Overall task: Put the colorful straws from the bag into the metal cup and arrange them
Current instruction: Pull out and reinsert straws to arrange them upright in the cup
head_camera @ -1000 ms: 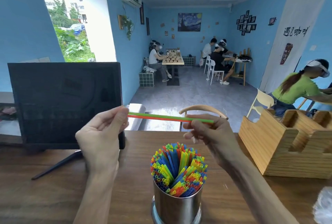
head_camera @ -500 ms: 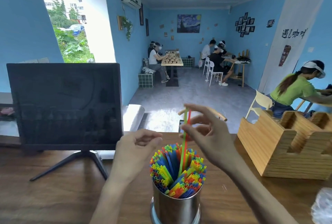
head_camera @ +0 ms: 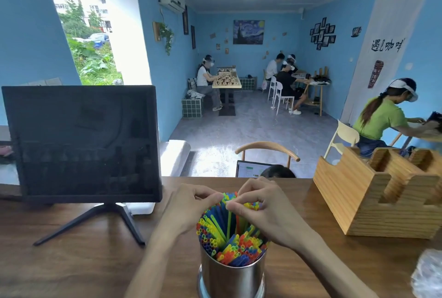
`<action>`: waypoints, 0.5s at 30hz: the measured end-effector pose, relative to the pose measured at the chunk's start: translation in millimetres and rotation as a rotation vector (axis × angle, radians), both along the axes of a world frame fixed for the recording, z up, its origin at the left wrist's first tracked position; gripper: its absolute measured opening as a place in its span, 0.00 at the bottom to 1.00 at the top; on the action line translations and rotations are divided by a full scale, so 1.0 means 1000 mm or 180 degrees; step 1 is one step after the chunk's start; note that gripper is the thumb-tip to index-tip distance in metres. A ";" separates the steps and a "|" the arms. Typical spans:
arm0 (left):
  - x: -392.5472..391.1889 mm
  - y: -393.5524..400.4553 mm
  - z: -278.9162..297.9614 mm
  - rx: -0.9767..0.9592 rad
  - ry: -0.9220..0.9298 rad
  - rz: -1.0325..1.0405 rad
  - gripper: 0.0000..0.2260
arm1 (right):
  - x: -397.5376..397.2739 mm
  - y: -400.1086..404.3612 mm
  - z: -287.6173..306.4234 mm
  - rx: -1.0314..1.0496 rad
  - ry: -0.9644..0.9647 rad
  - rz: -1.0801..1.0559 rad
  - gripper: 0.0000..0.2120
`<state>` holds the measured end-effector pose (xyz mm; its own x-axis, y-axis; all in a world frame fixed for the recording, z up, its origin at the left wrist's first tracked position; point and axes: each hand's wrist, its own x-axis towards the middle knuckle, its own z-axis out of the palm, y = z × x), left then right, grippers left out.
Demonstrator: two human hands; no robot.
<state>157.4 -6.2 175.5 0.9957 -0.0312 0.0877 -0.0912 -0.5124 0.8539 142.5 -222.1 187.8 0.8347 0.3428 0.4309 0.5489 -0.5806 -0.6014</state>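
A metal cup (head_camera: 231, 278) stands on the wooden counter (head_camera: 71, 261) at the middle of its near edge, packed with colorful straws (head_camera: 222, 238) that fan out above the rim in yellow, green, blue, red and orange. Both hands meet over the top of the bundle. The left hand (head_camera: 185, 206) comes in from the left with its fingers curled and their tips touching the upper straw ends; whether its grip actually closes on a straw cannot be told. The right hand (head_camera: 260, 209) comes in from the right, thumb and forefinger pinched together at the straw tops, seemingly on a green straw that stands nearly upright in the middle of the cup. The two hands' fingertips almost touch each other above the straws.

A dark monitor (head_camera: 81, 142) on a splayed stand occupies the left part of the counter, well apart from the cup. A wooden box (head_camera: 373, 202) with open compartments sits toward the right edge. At the near right corner, a crinkled clear plastic bag (head_camera: 428, 273) shows only partly, cut off by the frame. Beyond the far edge of the counter are a chair back (head_camera: 267, 148) and a blue-walled room with people seated at tables.
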 end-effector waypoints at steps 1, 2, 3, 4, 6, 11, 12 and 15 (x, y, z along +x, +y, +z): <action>0.001 0.001 0.000 0.0030 -0.0041 0.0024 0.03 | 0.000 0.000 -0.001 0.0059 0.0018 -0.0043 0.08; 0.001 0.001 0.001 0.0087 -0.0104 0.0052 0.03 | 0.001 0.000 -0.002 0.0113 0.0018 -0.0073 0.08; 0.001 0.002 0.002 0.0138 -0.0179 0.0078 0.03 | 0.001 -0.001 -0.003 0.0157 0.0014 -0.0085 0.09; 0.000 0.002 0.003 0.0150 -0.0259 0.0106 0.03 | 0.002 -0.002 -0.003 0.0193 0.0020 -0.0081 0.10; -0.003 0.002 0.008 0.0032 -0.0455 0.0184 0.03 | 0.002 -0.004 -0.002 0.0278 0.0033 -0.0075 0.15; -0.019 -0.001 0.036 -0.0595 -0.1582 0.0486 0.02 | 0.004 -0.004 0.007 0.0334 0.0059 0.0066 0.18; -0.024 -0.003 0.043 -0.0852 -0.1864 0.0499 0.03 | 0.005 -0.003 0.010 0.0283 0.0118 0.0239 0.20; -0.039 -0.013 0.066 -0.1319 -0.2518 0.0458 0.04 | 0.006 0.004 0.018 0.0197 0.0305 0.0785 0.22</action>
